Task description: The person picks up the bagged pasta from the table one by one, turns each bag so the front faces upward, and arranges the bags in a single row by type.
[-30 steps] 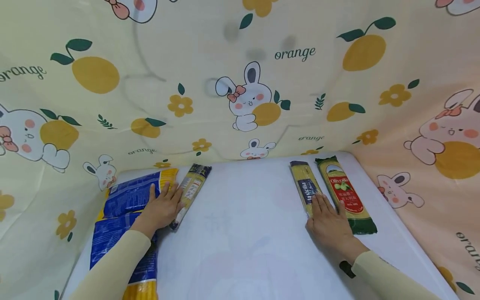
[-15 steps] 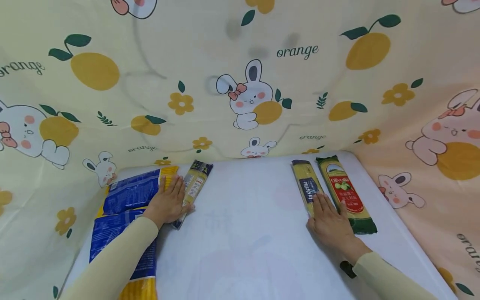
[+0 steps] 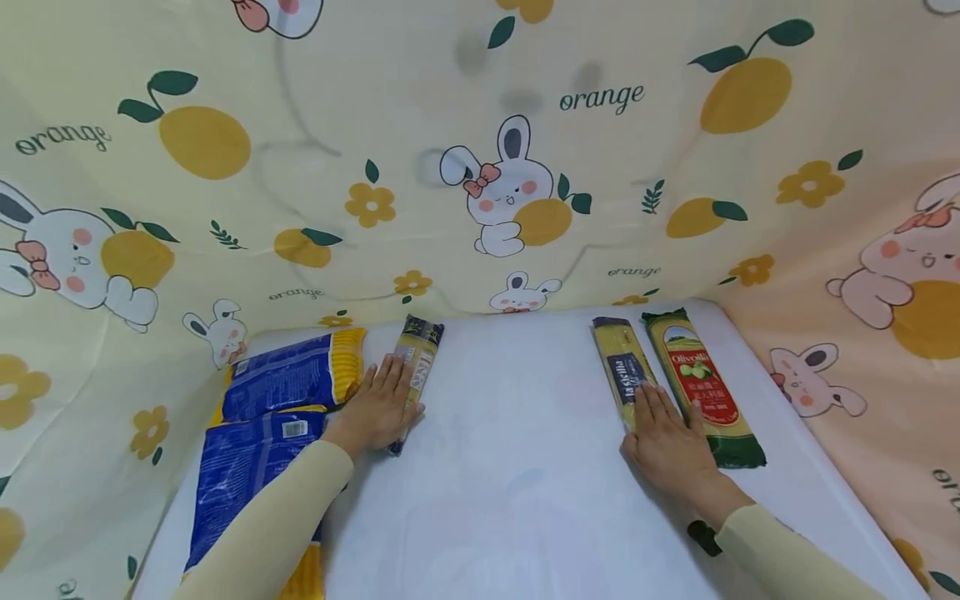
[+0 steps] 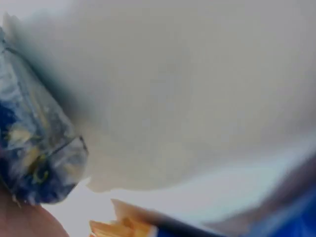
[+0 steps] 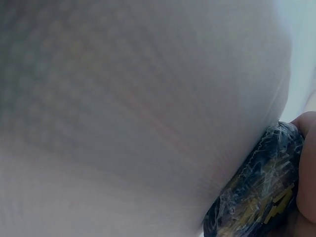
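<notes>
My left hand (image 3: 378,408) lies with extended fingers over a slim clear-and-dark pack of pasta (image 3: 424,354) at the back left of the white table. The thumb sticks out across the pack, whose crinkled end (image 4: 39,148) shows in the left wrist view. On the right, my right hand (image 3: 671,442) rests with straight fingers on the lower half of a similar pasta pack (image 3: 618,346) with a dark blue label. Its wrapped lower end (image 5: 261,192) shows beside the hand in the right wrist view. The right thumb reaches toward the green and red Olivoila pack (image 3: 701,387).
Two large blue and yellow bags lie at the left, one bag (image 3: 281,379) behind the other bag (image 3: 247,475), partly under the left sleeve. A cloth (image 3: 420,108) printed with rabbits and oranges hangs behind and beside the white table (image 3: 502,433).
My left hand has slid to the right with the slim pasta pack, opening a gap to the blue bags. The right hand stays on its pack. The head view has shifted slightly.
</notes>
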`<state>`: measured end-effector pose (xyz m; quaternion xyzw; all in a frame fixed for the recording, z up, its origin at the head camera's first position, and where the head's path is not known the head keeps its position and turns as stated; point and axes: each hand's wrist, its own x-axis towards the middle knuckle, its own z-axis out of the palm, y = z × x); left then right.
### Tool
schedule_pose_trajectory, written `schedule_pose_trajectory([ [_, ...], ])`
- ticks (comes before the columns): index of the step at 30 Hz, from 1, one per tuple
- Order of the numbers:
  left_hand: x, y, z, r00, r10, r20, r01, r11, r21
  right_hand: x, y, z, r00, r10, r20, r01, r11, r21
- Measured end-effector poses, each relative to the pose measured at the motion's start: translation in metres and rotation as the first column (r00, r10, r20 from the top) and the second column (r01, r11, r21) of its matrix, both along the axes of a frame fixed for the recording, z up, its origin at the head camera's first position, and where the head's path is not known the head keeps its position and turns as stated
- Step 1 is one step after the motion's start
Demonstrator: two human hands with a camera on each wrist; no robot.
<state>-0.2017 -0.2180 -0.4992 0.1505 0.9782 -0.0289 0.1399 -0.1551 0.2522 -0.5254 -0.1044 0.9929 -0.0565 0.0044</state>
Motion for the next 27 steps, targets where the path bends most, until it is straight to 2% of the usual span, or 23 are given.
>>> schedule_pose_trajectory([
  [3, 0.002, 0.018, -0.002, 0.999, 0.016, 0.029, -0.018, 0.997, 0.071, 0.000, 0.002, 0.001, 1.000, -0.003, 0.001, 0.003, 1.000, -0.003],
  [6, 0.010, 0.042, -0.007, 0.997, 0.047, 0.066, -0.056, 0.989, 0.138, 0.001, 0.004, 0.000, 1.000, -0.005, 0.006, 0.005, 1.000, 0.002],
  [11, 0.032, 0.084, -0.015, 0.997, 0.068, 0.044, -0.077, 0.960, 0.269, 0.000, 0.005, 0.001, 1.000, 0.006, -0.008, -0.006, 1.000, 0.008],
  [14, 0.046, 0.103, -0.015, 0.998, 0.057, 0.024, -0.062, 0.943, 0.328, 0.000, 0.006, 0.003, 1.000, 0.008, -0.018, -0.008, 1.000, 0.014],
  [16, 0.056, 0.110, -0.011, 0.999, 0.036, 0.020, -0.041, 0.941, 0.335, 0.000, 0.007, 0.004, 1.000, 0.008, -0.022, -0.008, 1.000, 0.020],
  [18, 0.064, 0.112, -0.007, 0.999, 0.018, 0.033, -0.027, 0.953, 0.303, 0.000, 0.008, 0.005, 1.000, 0.009, -0.019, -0.008, 1.000, 0.017],
  [21, 0.071, 0.104, -0.002, 1.000, -0.014, 0.022, 0.008, 0.975, 0.221, 0.000, 0.007, 0.006, 1.000, 0.020, -0.018, -0.020, 1.000, 0.010],
  [23, 0.069, 0.093, -0.001, 0.999, -0.050, 0.002, 0.049, 0.983, 0.175, 0.000, 0.006, 0.006, 0.999, 0.026, -0.019, -0.026, 1.000, 0.009],
  [27, 0.062, 0.073, -0.006, 0.991, -0.129, -0.041, 0.134, 0.977, 0.167, 0.000, 0.002, 0.005, 0.999, 0.036, -0.015, -0.036, 0.999, 0.018],
])
